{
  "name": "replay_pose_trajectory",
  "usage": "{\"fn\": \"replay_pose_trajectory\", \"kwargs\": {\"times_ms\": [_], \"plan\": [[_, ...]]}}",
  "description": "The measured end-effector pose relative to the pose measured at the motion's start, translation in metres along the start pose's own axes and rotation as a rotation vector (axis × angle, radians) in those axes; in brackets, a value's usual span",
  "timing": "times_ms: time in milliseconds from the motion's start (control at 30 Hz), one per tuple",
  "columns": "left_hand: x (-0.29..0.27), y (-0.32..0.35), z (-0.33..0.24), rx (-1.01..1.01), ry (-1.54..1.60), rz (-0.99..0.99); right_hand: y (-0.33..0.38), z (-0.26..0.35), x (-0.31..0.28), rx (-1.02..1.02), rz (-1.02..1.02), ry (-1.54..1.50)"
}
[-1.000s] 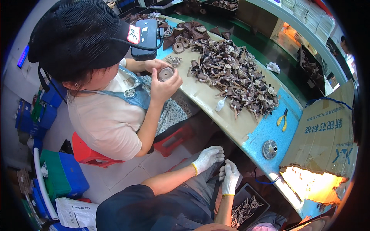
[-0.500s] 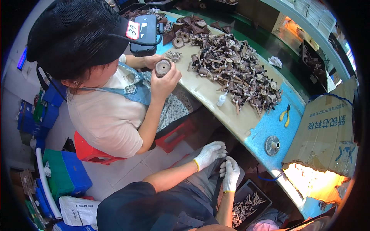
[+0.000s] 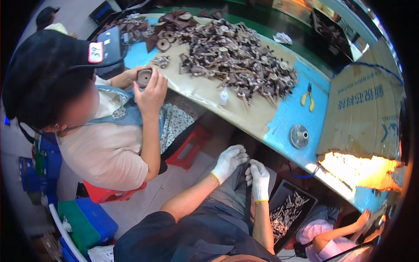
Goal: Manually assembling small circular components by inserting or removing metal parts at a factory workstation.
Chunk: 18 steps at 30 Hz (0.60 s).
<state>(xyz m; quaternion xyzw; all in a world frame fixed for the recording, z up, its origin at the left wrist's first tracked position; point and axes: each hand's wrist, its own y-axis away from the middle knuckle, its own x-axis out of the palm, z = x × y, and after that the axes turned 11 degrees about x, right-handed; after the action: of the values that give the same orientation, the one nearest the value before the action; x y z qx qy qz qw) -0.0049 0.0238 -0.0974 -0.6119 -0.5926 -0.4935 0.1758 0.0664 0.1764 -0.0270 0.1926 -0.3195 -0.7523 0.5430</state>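
Observation:
Both my hands wear white knit gloves with yellow cuffs and rest above my lap, below the table's front edge. My left hand (image 3: 229, 163) has its fingers loosely stretched toward the right, with nothing visible in them. Close beside it, my right hand (image 3: 258, 180) is loosely bent, fingers partly apart, and no held thing shows. A small gap separates the two hands. Right of my right hand stands a dark bin (image 3: 305, 212) holding many small light-brown pieces (image 3: 286, 218). The palms are hidden from view.
A table (image 3: 192, 96) bears a large heap of brown and black parts (image 3: 235, 54), a small white bottle (image 3: 224, 96), yellow-handled pliers (image 3: 307, 98) and a round metal disc (image 3: 299, 136). A cardboard sheet (image 3: 362, 109) stands right. A co-worker (image 3: 104, 148) sits left, holding a brown cup-shaped part (image 3: 144, 77).
The view has shifted, so the table and co-worker appear farther left. A person in pink shows more at the lower right. My gloved hands stay nearly in the same pose.

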Motion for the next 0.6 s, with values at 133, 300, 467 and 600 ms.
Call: {"fn": "replay_pose_trajectory", "kwargs": {"times_ms": [133,300,467,600], "plan": [[0.009,-0.003,0.0,-0.004,-0.005,-0.016,-0.001,-0.007,-0.005,0.028,-0.019,-0.019],[0.014,-0.003,-0.001,-0.007,-0.052,-0.011,-0.009,-0.012,-0.007,0.015,-0.023,-0.05],[0.007,-0.001,-0.001,0.058,-0.126,-0.048,0.03,0.033,0.016,-0.045,0.014,0.004],[0.012,0.0,0.005,0.068,-0.327,0.094,0.081,0.13,0.048,-0.328,0.214,0.314]]}}
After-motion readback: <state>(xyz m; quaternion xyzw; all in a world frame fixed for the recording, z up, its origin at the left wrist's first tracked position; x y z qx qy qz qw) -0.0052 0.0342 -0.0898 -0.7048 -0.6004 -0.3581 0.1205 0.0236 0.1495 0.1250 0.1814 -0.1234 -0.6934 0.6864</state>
